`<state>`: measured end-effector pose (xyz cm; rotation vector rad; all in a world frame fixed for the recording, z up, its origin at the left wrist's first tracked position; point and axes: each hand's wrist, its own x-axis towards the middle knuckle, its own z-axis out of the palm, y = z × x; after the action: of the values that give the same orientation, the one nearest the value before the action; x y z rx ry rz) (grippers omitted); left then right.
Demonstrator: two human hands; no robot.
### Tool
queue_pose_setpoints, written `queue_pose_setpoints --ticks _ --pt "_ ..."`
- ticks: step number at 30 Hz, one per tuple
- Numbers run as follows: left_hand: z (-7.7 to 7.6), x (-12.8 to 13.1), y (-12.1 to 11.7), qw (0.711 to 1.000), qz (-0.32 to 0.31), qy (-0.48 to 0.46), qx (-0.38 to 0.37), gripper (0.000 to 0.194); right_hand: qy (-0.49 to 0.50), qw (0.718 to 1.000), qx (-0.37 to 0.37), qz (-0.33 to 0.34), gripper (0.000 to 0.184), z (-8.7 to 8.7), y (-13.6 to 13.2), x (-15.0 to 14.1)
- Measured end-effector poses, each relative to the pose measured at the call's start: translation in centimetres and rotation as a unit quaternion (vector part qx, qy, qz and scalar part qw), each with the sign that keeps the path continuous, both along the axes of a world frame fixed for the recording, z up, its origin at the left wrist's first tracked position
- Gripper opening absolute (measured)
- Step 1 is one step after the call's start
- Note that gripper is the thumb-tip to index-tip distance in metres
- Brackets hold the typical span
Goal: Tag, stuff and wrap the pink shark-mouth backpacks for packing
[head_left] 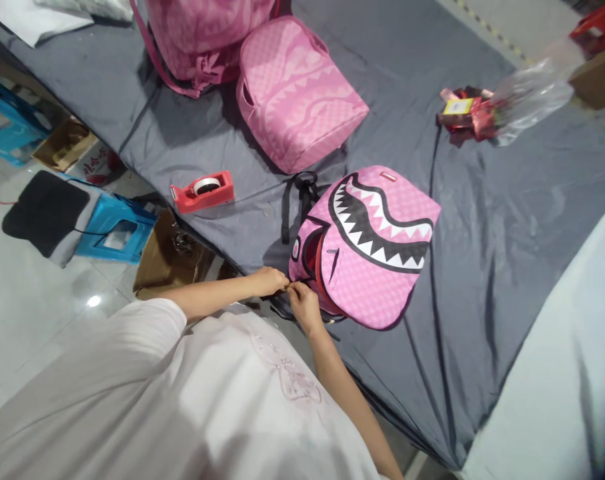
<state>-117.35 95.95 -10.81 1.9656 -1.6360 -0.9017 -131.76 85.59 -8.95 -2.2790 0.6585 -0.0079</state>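
A pink checked backpack (382,220) with a black-and-white shark mouth lies on the grey-covered table. Its side toward my body gapes, and red lining (313,257) shows inside. At that near edge my left hand (268,281) and my right hand (305,307) meet fingertip to fingertip, both pinched closed. What lies between the fingers is too small to make out. Black straps (305,190) stick out at the backpack's left, and a gold-coloured zipper pull (332,321) shows below the right hand.
Two more pink backpacks, one standing (207,33) and one leaning (299,97), are at the back. A red tape dispenser (205,191) sits to the left. Red items in clear plastic (475,117) lie far right. Beside the table are a cardboard box (169,260) and blue stools (117,230).
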Motion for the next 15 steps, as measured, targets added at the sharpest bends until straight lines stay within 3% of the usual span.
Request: queue_pose_setpoints --ticks 7,15 --pt "0.69 -0.76 0.11 0.998 0.057 -0.010 0.013 0.019 -0.003 0.999 0.026 -0.035 0.025 0.30 -0.10 0.31" --pt "0.59 -0.45 0.33 0.997 0.072 0.029 0.016 0.013 -0.002 0.996 0.057 -0.074 0.030 0.21 -0.45 0.20"
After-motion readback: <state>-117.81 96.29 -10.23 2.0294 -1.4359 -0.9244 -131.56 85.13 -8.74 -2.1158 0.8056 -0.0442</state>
